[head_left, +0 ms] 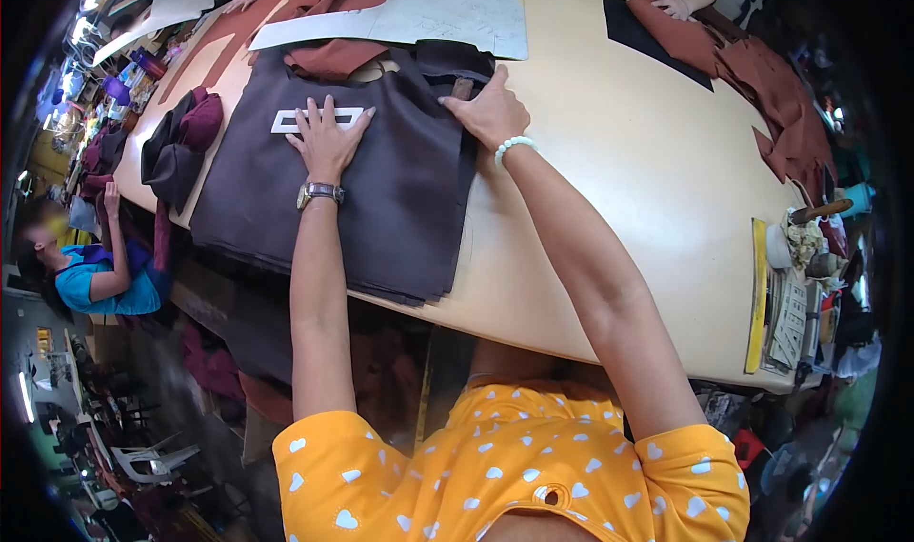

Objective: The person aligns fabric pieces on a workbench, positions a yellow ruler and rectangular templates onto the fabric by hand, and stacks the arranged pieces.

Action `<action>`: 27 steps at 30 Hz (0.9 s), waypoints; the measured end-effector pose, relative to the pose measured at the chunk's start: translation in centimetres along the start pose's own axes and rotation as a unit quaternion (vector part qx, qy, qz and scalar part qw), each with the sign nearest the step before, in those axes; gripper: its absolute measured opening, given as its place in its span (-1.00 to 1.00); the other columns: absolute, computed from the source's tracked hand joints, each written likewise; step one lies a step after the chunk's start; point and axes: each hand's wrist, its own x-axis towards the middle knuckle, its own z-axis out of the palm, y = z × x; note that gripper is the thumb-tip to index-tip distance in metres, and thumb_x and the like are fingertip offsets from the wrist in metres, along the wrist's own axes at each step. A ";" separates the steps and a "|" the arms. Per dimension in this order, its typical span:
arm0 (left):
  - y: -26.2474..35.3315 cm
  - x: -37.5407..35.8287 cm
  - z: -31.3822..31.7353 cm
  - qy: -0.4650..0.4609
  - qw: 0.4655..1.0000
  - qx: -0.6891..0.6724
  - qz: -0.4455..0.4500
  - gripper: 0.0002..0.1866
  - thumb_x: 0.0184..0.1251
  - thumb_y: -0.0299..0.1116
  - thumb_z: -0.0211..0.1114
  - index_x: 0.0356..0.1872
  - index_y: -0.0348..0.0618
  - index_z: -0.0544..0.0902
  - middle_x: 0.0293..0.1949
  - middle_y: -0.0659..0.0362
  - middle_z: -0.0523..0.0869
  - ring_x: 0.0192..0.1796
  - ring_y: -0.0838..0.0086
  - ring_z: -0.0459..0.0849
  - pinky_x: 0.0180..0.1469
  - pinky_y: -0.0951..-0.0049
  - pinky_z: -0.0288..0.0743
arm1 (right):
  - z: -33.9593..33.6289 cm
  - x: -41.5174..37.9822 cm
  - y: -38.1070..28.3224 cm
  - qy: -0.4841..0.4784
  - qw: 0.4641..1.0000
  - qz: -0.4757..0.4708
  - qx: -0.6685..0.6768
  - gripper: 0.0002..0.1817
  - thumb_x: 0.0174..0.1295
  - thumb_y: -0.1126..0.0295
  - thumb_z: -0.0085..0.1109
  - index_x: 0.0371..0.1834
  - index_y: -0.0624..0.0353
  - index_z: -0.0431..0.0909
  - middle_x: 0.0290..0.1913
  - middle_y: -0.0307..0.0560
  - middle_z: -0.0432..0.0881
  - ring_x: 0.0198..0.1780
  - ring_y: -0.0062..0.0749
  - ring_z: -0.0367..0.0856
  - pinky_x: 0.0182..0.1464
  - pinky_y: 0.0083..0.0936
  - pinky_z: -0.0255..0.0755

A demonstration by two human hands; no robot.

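A stack of dark fabric pieces (381, 209) lies on the light table (609, 190), partly over its front edge. My left hand (327, 142) is spread flat on a white rectangular frame (285, 122) that rests on the stack. At the stack's upper right, my right hand (490, 115) has thumb and fingers apart around a small brown block (462, 89), beside the folded dark fabric (455, 59). Whether the hand grips the block is hard to tell. A reddish-brown piece of fabric (333, 58) lies at the top of the stack.
White pattern sheets (457, 13) lie beyond the stack. Reddish-brown cloth (771, 94) trails along the right edge, near another person's hand (674, 7). A yellow ruler (757, 294) and tools lie at the lower right. Maroon and black bundles (181, 151) sit left; a person (109, 275) is beyond them.
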 end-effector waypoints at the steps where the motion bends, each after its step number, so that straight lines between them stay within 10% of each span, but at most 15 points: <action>1: 0.0 0.1 0.0 0.000 1.000 -0.002 0.003 -0.06 0.02 0.44 0.05 0.33 -0.04 0.29 0.39 -0.07 0.13 0.44 -0.05 -0.02 0.32 -0.29 -0.21 | 0.1 -0.1 -0.1 -0.005 1.000 -0.011 -0.020 0.00 -0.15 -0.06 0.29 0.27 0.34 0.06 -0.15 0.19 0.63 -0.12 0.03 0.63 -0.05 -0.25 0.48; 12: 0.4 -0.2 -0.7 -0.006 1.000 0.004 0.001 -0.03 -0.02 0.46 0.08 0.32 -0.05 0.30 0.38 -0.09 0.15 0.43 -0.03 0.00 0.32 -0.27 -0.19 | -3.5 2.8 4.7 0.007 0.998 -0.014 -0.062 -0.27 -0.06 0.14 0.15 0.13 0.39 0.17 -0.18 0.28 0.61 -0.11 0.14 0.60 -0.01 -0.16 0.44; 19: 0.3 0.0 -0.2 0.006 1.000 0.020 0.006 -0.01 -0.06 0.49 0.07 0.31 -0.04 0.32 0.37 -0.07 0.19 0.42 -0.05 0.03 0.30 -0.31 -0.16 | -3.7 -0.6 2.5 0.109 0.971 -0.124 0.172 -0.53 0.11 0.19 -0.06 0.12 0.07 0.38 -0.27 0.22 0.63 -0.16 0.15 0.60 -0.03 -0.11 0.43; 27: -0.2 0.1 0.1 0.012 1.000 -0.003 0.015 0.00 -0.07 0.49 0.10 0.30 -0.06 0.32 0.37 -0.10 0.18 0.41 -0.07 0.03 0.30 -0.31 -0.18 | 0.5 -4.5 -3.9 0.017 0.973 -0.230 0.021 -0.57 0.23 0.14 -0.05 0.14 0.04 0.40 -0.20 0.31 0.56 -0.19 0.19 0.59 -0.15 -0.06 0.49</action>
